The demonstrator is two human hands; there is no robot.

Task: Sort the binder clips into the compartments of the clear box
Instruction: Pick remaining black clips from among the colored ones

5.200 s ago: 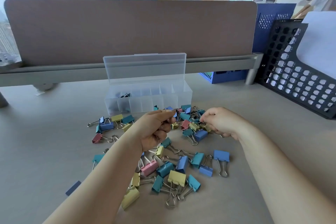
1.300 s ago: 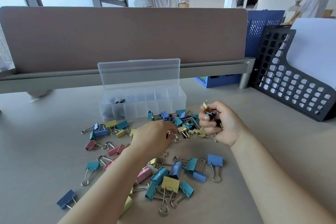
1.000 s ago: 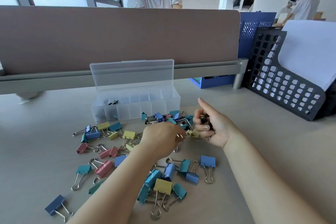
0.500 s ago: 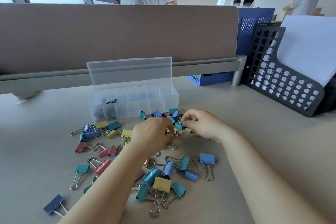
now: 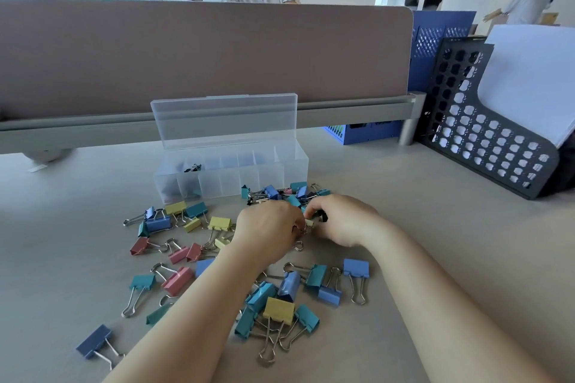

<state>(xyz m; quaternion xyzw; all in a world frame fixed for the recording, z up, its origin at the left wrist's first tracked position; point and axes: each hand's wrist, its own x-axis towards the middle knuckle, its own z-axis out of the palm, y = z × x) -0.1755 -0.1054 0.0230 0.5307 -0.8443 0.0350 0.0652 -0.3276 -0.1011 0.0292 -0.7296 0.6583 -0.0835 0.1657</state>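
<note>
Left hand (image 5: 267, 227): curling over coloured metal binder clips (image 5: 278, 308) on the tabletop; I cannot tell its grip.
Right hand (image 5: 342, 222): pinching a small black clip (image 5: 322, 216), seemingly collecting that kind.
Clear plastic box (image 5: 230, 180): sitting open just behind them.

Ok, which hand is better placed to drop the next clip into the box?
Right, probably. The right hand pinches a black clip, and the box, with black clips inside, stands open just beyond it. The left hand is curled over the pile; what it holds is hidden.
</note>
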